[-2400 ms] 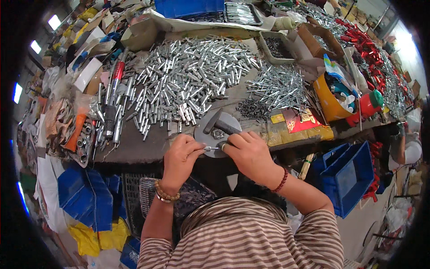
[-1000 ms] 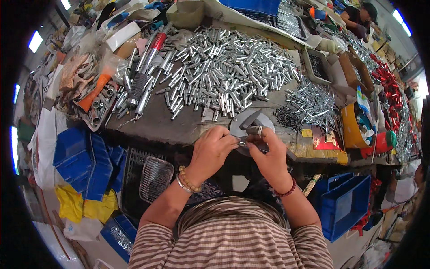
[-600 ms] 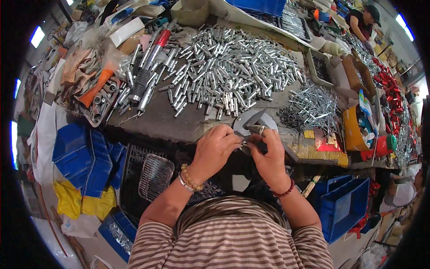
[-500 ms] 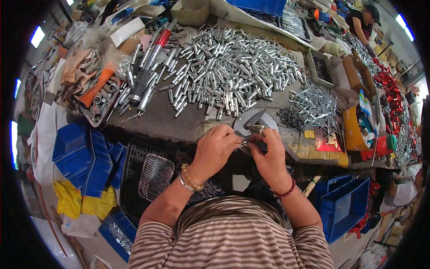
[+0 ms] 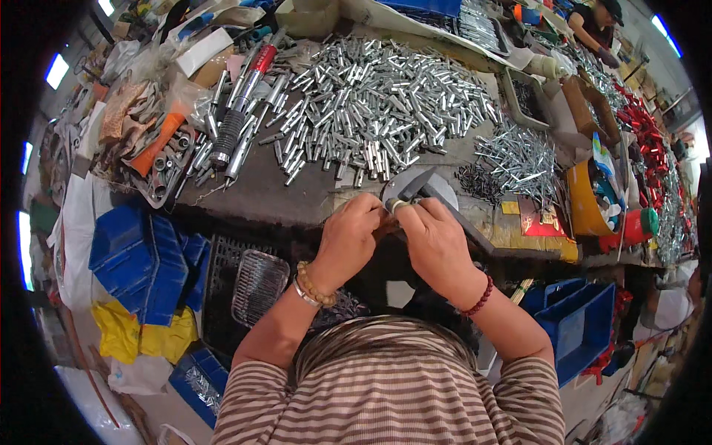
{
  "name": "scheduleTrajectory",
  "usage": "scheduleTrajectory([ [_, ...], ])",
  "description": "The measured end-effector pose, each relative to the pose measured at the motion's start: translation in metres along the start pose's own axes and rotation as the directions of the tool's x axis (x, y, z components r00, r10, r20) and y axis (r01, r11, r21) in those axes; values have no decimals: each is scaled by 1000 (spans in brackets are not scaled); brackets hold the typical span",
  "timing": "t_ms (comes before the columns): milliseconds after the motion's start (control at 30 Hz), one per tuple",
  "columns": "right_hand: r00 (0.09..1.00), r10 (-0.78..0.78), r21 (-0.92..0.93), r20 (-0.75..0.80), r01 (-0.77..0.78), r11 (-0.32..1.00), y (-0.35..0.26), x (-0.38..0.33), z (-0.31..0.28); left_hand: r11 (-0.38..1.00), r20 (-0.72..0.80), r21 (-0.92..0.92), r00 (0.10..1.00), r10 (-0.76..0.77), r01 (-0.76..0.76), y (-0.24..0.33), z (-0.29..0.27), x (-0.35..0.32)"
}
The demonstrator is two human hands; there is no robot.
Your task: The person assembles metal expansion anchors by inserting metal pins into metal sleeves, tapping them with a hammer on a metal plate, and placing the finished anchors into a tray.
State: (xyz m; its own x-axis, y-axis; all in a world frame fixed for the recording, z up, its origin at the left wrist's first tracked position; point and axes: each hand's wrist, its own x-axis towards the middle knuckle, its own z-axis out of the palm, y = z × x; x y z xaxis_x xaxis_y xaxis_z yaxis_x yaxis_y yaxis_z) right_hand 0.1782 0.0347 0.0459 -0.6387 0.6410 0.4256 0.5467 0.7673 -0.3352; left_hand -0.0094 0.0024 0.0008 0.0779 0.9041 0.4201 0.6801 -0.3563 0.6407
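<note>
My left hand (image 5: 353,239) and my right hand (image 5: 436,248) meet at the bench's near edge, fingers bent inward and closed. Whatever they pinch is hidden behind the fingers. A finger wrap or thimble (image 5: 397,205) shows on my right hand. Just beyond the hands, a hammer (image 5: 420,183) lies across a round grey metal disc (image 5: 445,190). A big pile of short silver metal tubes (image 5: 386,104) covers the bench beyond. To the right are small black pins (image 5: 478,184) and a heap of thin silver pins (image 5: 519,165).
A red-and-black power screwdriver (image 5: 241,104) lies at left, near an orange-handled tool (image 5: 159,144). Blue bins (image 5: 137,259) stand below left, and another blue bin (image 5: 575,326) below right. A yellow container (image 5: 586,204) sits at right. A co-worker (image 5: 593,30) is far right.
My right hand has turned over and moved left, against the left fingers. The small metal piece seen between my fingertips earlier is now hidden. The whole view has shifted slightly.
</note>
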Motion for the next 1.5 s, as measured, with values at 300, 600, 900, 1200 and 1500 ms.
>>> scheduleTrajectory([
  [300, 978, 205, 71, -46, -201, 977, 18, -20, -18, 998, 66, -47, 997, -28, 32, 10, -7, 3],
  [600, 929, 364, -31, -74, -367, 930, 42, -46, -37, 998, 44, -62, 999, -8, 11, 10, -4, 4],
  [900, 971, 229, -6, -66, -230, 973, -1, -64, -56, 995, 74, -98, 997, 2, 6, 9, -5, 7],
  [1200, 952, 183, 46, -244, -177, 983, -2, -65, -51, 991, 59, -126, 998, -31, 38, 8, -3, 6],
  [1500, 953, 277, 139, -125, -259, 956, 8, -64, -40, 986, 60, -164, 998, -33, 42, 6, -5, 5],
])
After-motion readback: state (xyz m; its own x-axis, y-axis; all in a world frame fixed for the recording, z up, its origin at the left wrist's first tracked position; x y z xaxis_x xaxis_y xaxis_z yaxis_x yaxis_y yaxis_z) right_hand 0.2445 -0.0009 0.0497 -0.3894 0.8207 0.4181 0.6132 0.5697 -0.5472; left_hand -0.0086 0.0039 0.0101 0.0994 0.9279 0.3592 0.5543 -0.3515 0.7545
